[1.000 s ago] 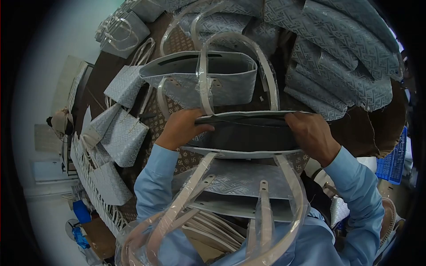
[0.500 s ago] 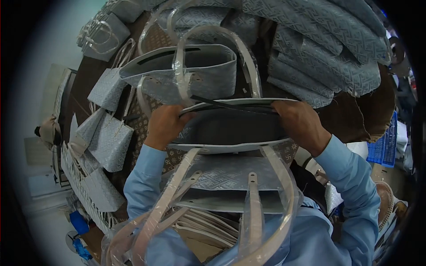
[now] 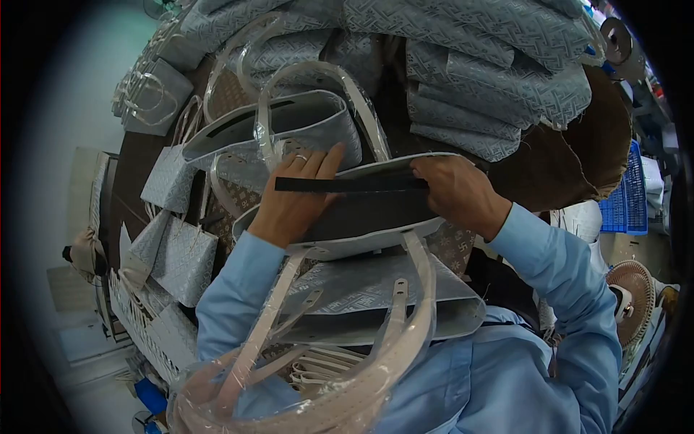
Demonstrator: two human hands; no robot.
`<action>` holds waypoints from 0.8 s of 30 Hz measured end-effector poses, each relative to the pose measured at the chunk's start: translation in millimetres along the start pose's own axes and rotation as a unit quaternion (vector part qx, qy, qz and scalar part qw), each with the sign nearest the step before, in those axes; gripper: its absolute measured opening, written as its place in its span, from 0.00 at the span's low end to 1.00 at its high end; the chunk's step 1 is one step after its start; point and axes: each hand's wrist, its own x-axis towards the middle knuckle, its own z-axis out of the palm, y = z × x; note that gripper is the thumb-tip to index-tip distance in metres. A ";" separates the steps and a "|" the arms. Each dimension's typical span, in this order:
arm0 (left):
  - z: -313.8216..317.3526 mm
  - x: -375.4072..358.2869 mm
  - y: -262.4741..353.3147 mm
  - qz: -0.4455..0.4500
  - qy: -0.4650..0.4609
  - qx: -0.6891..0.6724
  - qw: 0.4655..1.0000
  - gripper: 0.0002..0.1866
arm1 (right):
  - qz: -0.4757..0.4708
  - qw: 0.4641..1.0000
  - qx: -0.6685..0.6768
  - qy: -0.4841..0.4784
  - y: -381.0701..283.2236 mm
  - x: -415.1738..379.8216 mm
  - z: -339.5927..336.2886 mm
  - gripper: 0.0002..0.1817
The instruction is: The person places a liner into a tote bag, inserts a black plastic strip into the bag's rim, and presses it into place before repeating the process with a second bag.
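Noted over the last second: a black strip (image 3: 361,185), hardly distinguishable at the far side of the mouth of the grey bag (image 3: 361,243) a second ago, now broad to view and nearly straight across it. Also logged a shift of the left hand (image 3: 295,208) from the left end of the rim toward its middle, now behind the strip, fingers extended and slightly apart; cannot tell whether pinching strip or wall. Found the right hand (image 3: 463,194) curled and pinching the far rim near its right end; cannot confirm a grip on the strip there. Judged from this: handling now centred on the strip rather than on spreading the mouth. Located the bag between both hands, at the near side of the counter (image 3: 524,173), just short of a second bag (image 3: 340,126). Recorded mouth facing up, long axis left to right, rising slightly rightward; strip likewise crosswise, free end pointing left.
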 end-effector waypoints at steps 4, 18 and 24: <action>32.2 23.2 4.9 -0.073 -0.132 -0.111 0.982 0.12 | 0.016 1.000 -0.009 -0.021 -7.4 -0.9 -9.2 0.16; 28.6 73.9 52.5 -0.271 -0.272 -0.013 0.923 0.18 | 0.077 0.979 0.099 0.159 25.3 -51.6 -96.2 0.21; -18.2 4.6 46.8 -0.180 0.047 -0.111 0.976 0.17 | -0.079 0.981 0.166 0.057 15.0 -31.7 -94.7 0.16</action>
